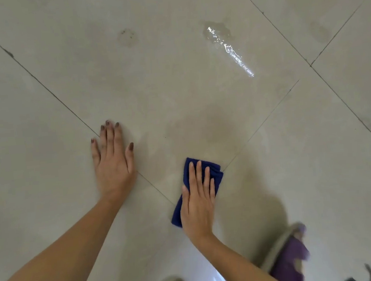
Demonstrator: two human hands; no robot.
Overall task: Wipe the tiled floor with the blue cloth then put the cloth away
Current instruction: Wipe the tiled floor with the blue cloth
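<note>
Currently we log: right hand [197, 202] flat, fingers straight, pressing blue cloth [215, 173]; left hand [112, 159] spread on floor [46, 133]. Risk: puddle [218, 32] ahead missed; braced palm slips on wet tile.

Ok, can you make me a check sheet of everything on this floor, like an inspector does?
Surface: pale beige tiled floor with dark grout lines, smudgy; shiny wet puddle far ahead, ring of dark specks to its left.
Job's things: folded dark blue cloth lies flat on the floor under the right hand.
Clutter: nothing seen.
Grips: left hand flat on bare tile, fingers straight; right hand presses flat on the cloth, fingers straight.
Cables: nothing seen.
Surroundings: blurry purple slipper at the bottom right.
</note>
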